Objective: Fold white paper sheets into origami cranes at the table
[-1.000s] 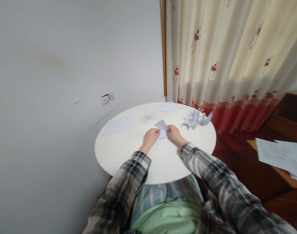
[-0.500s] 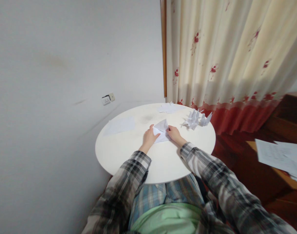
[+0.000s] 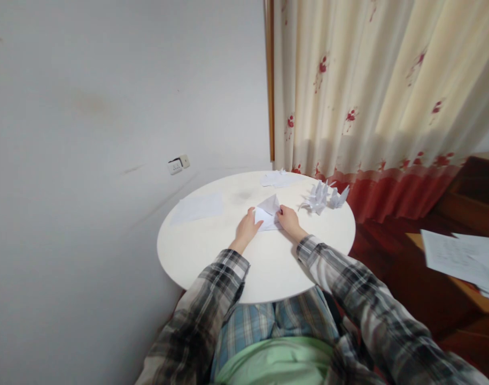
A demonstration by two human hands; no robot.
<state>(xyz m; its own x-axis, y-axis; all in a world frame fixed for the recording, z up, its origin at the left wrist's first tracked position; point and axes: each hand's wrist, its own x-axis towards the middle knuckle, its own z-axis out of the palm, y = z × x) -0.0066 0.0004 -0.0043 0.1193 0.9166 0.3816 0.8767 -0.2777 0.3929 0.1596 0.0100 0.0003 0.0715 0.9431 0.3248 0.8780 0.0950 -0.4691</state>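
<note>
A folded sheet of white paper (image 3: 268, 216) is held between my two hands over the middle of the round white table (image 3: 196, 251). My left hand (image 3: 249, 227) grips its left edge, thumb on top and fingers behind. At the right side, my right hand (image 3: 289, 219) pinches the paper near a raised flap (image 3: 271, 203). The flap stands up at the far side of the sheet. Some of the fingertips are hidden behind the paper.
Folded paper shapes with pointed tips (image 3: 318, 198) stand at the table's right. A flat sheet (image 3: 198, 207) lies at the left, and paper pieces (image 3: 278, 178) at the far edge. Printed papers (image 3: 456, 254) rest on a wooden surface at right. Wall and curtain (image 3: 348, 80) border the table.
The raised flap has tilted slightly, and the folded paper has shifted a little to the right with my hands. Both hands keep their hold.
</note>
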